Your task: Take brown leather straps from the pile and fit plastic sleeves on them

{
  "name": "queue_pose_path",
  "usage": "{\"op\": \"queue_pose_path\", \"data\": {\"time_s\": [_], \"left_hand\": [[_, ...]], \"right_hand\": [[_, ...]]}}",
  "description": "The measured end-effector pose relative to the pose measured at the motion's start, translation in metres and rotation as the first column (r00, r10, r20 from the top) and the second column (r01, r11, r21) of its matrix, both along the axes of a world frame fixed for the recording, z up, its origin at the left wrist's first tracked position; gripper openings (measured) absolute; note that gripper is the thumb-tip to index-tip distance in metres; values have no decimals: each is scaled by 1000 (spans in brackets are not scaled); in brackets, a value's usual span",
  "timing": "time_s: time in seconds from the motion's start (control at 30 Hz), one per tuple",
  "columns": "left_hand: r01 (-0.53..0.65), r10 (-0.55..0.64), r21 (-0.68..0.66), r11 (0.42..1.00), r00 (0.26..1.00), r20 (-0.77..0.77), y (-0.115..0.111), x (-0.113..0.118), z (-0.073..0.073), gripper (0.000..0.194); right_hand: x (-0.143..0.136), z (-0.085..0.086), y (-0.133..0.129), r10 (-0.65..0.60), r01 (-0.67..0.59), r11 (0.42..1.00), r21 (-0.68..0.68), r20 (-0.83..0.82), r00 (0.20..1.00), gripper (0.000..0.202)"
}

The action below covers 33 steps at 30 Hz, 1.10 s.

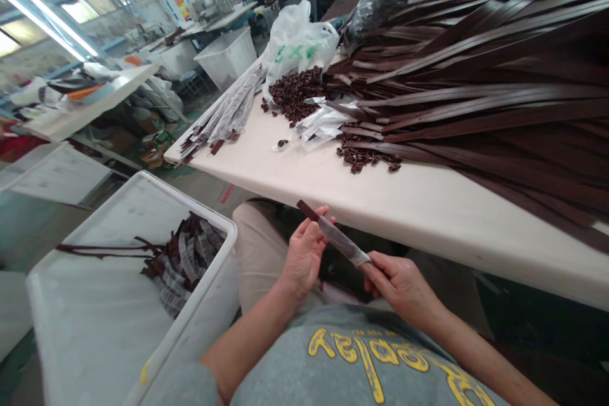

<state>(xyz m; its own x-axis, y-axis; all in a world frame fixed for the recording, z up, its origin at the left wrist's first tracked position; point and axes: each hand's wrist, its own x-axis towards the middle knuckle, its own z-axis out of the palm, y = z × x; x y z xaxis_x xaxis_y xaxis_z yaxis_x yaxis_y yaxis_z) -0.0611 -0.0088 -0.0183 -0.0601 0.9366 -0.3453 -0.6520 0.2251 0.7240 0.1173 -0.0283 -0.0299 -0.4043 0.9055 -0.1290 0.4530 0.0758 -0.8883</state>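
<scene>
Above my lap, just off the table's front edge, both my hands hold one dark brown strap [309, 210] partly covered by a clear plastic sleeve [340, 240]. My left hand [307, 250] pinches it near the bare brown end, thumb against fingers. Farther down, my right hand [397, 282] is closed round the strap and the lower end of the sleeve. The rest of the strap is hidden behind my right hand and shirt.
Long brown straps [476, 101] cover the right of the white table [304, 184]. Small brown loops [295, 95] lie beside a white plastic bag [304, 35]. Sleeved straps [228, 108] lie at the table's left end. A white bin [95, 304] at my left holds more straps [190, 254].
</scene>
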Motion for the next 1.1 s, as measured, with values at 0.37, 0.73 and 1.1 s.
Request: {"op": "queue_pose_path", "data": {"time_s": [0.37, 0.73, 1.1], "left_hand": [[225, -225, -20, 974, 956, -188, -12, -8, -4, 46], [294, -296, -81, 952, 821, -488, 7, -30, 18, 59], [273, -295, -116, 955, 851, -434, 11, -18, 14, 49]], "right_hand": [[12, 15, 6, 89, -108, 971, -212, -96, 991, 42], [42, 36, 13, 196, -272, 886, -377, -229, 953, 30], [61, 22, 0, 102, -189, 881, -433, -216, 971, 37]]}}
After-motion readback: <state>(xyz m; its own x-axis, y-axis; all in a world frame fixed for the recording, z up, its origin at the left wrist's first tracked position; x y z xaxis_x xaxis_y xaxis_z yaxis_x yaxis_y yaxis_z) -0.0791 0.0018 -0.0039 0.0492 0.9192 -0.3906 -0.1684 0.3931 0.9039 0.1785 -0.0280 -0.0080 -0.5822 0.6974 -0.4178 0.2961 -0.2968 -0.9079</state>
